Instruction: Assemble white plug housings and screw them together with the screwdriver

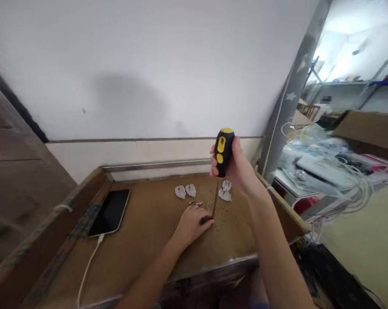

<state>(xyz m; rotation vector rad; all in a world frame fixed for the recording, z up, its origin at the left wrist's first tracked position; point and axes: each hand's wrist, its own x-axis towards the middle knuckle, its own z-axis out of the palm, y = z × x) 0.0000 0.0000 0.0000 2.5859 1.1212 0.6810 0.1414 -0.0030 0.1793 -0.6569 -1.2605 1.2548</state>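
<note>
My right hand (235,165) is wrapped round the black and yellow handle of a screwdriver (224,150), held upright with its shaft pointing down. The shaft's lower end meets the small dark piece (206,219) pinched in my left hand (193,222), which rests on the brown board. What kind of piece it is, I cannot make out. Just beyond my left fingers lie a few small copper-coloured pieces (195,203). Two clear plastic plug parts with metal pins (185,191) sit behind them, and further ones (225,191) lie to the right of the shaft.
A phone (110,212) with a white cable (90,262) lies at the left of the brown work surface (142,231). Raised cardboard edges (29,253) bound it at the sides, with a white wall (132,73) behind. On the right stands a cluttered table (322,171) with bags and cables.
</note>
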